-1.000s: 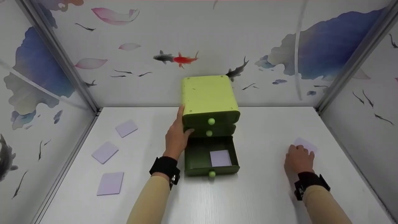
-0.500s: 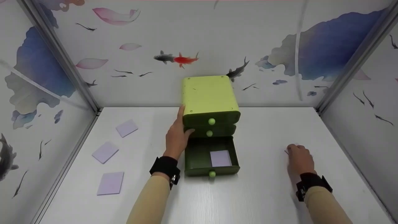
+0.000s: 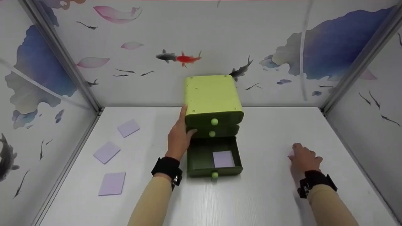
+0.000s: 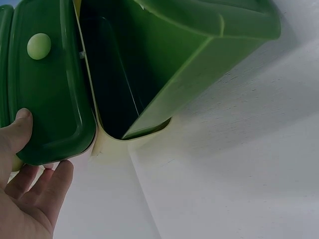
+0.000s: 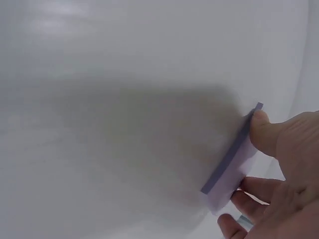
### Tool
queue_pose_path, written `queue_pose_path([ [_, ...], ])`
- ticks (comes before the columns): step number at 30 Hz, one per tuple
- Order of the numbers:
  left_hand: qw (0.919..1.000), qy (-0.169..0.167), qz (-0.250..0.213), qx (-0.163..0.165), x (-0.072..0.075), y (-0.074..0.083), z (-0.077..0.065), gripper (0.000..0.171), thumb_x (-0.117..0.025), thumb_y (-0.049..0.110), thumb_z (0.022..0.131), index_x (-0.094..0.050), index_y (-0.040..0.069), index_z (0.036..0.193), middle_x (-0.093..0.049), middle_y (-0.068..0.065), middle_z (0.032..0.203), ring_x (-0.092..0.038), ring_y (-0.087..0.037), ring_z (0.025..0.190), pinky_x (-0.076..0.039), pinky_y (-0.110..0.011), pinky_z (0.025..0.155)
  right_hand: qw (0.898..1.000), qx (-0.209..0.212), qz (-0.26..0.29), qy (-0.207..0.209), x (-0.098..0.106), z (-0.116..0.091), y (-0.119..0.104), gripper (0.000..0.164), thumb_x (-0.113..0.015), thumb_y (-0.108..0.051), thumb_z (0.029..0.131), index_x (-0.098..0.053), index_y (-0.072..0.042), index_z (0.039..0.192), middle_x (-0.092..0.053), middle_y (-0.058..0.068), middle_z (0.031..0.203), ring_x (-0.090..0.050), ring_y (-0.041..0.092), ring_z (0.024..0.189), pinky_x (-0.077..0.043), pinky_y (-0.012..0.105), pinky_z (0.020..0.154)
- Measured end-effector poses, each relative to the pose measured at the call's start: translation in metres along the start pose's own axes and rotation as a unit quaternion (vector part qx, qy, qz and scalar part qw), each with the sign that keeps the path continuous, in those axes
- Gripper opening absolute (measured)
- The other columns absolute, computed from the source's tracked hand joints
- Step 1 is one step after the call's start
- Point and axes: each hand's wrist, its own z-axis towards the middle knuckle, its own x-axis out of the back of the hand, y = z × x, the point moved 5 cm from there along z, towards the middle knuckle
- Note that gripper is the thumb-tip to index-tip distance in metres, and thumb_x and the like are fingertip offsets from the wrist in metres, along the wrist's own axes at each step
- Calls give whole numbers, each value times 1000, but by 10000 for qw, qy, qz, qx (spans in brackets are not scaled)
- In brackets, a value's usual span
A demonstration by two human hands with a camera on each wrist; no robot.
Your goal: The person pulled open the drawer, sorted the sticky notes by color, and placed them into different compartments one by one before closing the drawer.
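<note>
A small green chest of drawers (image 3: 212, 94) stands against the back wall, with its bottom drawer (image 3: 202, 172) pulled out. One pale purple sticky note pad (image 3: 223, 158) lies inside that drawer, to its right. My left hand (image 3: 178, 139) holds the chest by its left side. Its thumb (image 4: 21, 130) lies on a drawer front and the other fingers are at the side. Off to the right, my right hand (image 3: 305, 159) pinches another purple sticky note pad (image 5: 232, 169) between thumb and fingers, tilted on edge close to the table. In the head view the hand mostly hides this pad.
On the left of the white table (image 3: 263, 194) lie three more purple pads: a far one (image 3: 128, 128), a middle one (image 3: 106, 152) and a near one (image 3: 112, 184). Printed walls with metal corner posts enclose the table at the back and both sides.
The right hand has gone from covering the flat pad to gripping it and tipping it up off the table. The left hand and the chest stay in place.
</note>
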Motion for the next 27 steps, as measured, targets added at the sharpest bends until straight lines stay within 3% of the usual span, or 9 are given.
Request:
queue_pose_path([
  [3, 10000, -29, -4, 36, 0, 0, 0, 98, -72, 24, 88, -3, 36, 157, -47, -5, 151, -59, -30, 121, -52, -45, 88, 9995, -120, -81, -281, 5, 0, -3, 64, -65, -29, 91, -40, 8, 137, -49, 42, 125, -44, 61, 112, -33, 74, 87],
  [9, 10000, 3, 37, 10, 1, 0, 0, 98, -73, 23, 88, -3, 35, 157, -48, -5, 150, -60, -30, 120, -52, -45, 88, 9973, -271, 111, -675, 8, -2, -3, 79, -70, -46, 84, -47, 19, 123, -49, 43, 112, -50, 58, 103, -43, 67, 82],
  [16, 9999, 48, 101, -5, 0, 0, 0, 99, -73, 24, 87, -3, 34, 157, -50, -7, 148, -62, -31, 116, -53, -44, 86, 9966, -372, 410, -616, 10, -1, -6, 93, -75, -51, 79, -43, 20, 129, -49, 44, 118, -54, 57, 105, -48, 62, 83],
  [20, 9998, 102, 144, -66, -1, 0, 1, 99, -74, 23, 87, -4, 33, 157, -52, -9, 146, -62, -31, 115, -54, -44, 85, 9979, -285, 366, -448, 13, -1, -14, 83, -73, -44, 83, -43, 19, 129, -56, 41, 118, -58, 53, 104, -49, 60, 82],
  [27, 9998, 97, 106, -116, -1, 0, 1, 99, -74, 23, 87, -4, 34, 157, -52, -9, 146, -62, -31, 115, -53, -44, 85, 9979, -207, 582, -207, 19, 9, -37, 42, -62, -18, 92, -55, 10, 123, -63, 31, 112, -65, 40, 91, -52, 44, 68],
])
